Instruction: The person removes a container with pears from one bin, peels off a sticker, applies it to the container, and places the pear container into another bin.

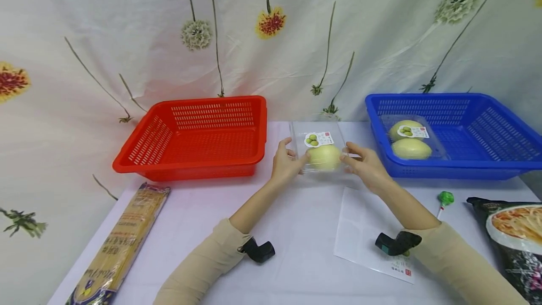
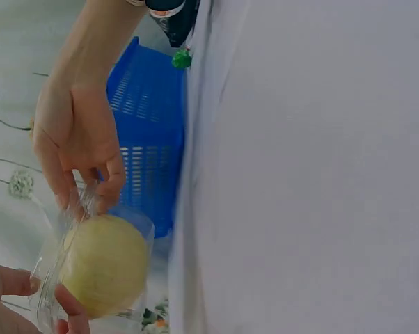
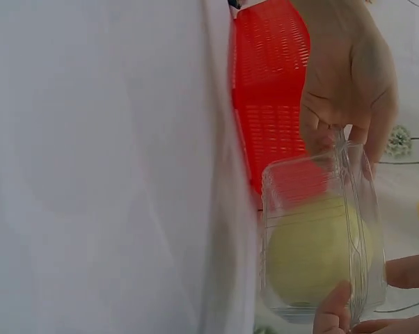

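Between both hands is a clear plastic clamshell box [image 1: 300, 142] with a white label on its lid and a pale yellow-green, melon-like fruit [image 1: 323, 156] inside. The left hand [image 1: 286, 163] pinches its left edge, thumb toward the front. On the opposite side, the right hand [image 1: 366, 166] pinches the right edge. The box is held near the back of the table, between the red and blue baskets. In the right wrist view, the box's rim [image 3: 354, 243] runs between fingers at both ends.
A red basket [image 1: 199, 168] stands at left, a blue basket [image 1: 457, 171] at right with a similar fruit box [image 1: 436, 145] in it. A noodle packet [image 1: 123, 244] lies left. A white sheet [image 1: 360, 229], green lollipop [image 1: 446, 197] and black food bag [image 1: 508, 244] lie right.
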`<state>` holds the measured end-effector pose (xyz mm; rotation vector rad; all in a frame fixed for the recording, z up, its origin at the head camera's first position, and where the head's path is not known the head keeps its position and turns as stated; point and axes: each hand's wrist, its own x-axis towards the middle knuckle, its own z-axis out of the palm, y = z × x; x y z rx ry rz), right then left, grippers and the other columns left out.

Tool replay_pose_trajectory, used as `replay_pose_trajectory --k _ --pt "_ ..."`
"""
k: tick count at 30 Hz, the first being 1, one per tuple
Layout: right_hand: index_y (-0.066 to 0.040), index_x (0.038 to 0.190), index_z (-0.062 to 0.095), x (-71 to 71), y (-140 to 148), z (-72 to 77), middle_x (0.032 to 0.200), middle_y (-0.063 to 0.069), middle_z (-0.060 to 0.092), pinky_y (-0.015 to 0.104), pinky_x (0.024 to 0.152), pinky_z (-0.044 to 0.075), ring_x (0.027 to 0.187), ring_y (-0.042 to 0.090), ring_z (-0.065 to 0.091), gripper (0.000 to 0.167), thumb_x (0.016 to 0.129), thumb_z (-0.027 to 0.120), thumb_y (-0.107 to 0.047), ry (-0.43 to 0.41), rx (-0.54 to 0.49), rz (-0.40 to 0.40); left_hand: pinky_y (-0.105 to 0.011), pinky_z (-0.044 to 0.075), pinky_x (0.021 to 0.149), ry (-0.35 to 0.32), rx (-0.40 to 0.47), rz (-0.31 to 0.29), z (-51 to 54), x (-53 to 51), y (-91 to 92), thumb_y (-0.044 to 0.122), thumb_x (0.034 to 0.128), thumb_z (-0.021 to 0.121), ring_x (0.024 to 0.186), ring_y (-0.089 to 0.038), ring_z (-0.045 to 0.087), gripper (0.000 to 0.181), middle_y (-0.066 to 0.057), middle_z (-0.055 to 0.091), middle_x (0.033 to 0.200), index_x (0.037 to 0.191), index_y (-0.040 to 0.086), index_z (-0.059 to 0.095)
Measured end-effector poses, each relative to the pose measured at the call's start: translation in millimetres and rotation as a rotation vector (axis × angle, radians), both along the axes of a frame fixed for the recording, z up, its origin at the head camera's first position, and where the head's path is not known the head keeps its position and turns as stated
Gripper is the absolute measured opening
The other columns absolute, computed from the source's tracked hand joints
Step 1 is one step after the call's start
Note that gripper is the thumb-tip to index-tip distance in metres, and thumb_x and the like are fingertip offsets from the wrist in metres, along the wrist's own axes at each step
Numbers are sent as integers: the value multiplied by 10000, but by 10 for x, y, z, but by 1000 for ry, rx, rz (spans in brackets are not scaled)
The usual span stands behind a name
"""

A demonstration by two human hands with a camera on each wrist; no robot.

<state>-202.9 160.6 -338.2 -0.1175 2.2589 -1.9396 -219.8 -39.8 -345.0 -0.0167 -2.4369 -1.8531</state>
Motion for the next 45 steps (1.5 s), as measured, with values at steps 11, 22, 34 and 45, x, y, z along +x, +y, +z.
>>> replay_pose_trajectory --k 11,22,34,45 --pt "2 1459 271 -19 235 471 1493 179 304 257 941 447 825 -2 551 586 982 485 -262 163 193 -125 -359 567 618 56 312 -62 472 -58 251 -2 798 695 599 -115 518 689 -151 470 1015 1402 4 362" --pt "-38 1475 264 -74 706 729 1519 132 276 214 914 435 1271 211 388 629 970 478 -344 119 136 -300 -273 563 631 42 432 -171 672 -144 789 -33 801 698 698 -107 508 654 -88 448 1008 1384 0 405" --pt "-142 1395 463 -371 1574 631 1387 7 422 210 907 413 1070 53 460 531 900 625 -247 108 -167 -488 -216 546 638 -46 436 -257 771 -315 1450 -15 778 732 785 -382 674 586 -53 520 983 1317 17 504" --pt "-145 1423 406 -504 2434 383 1159 -79 440 188 573 402 749 70 445 623 857 663 -113 113 -439 -584 -337 554 759 -272 762 -342 728 -358 2022 -99 800 666 860 -321 671 390 -145 665 898 1175 -14 601"
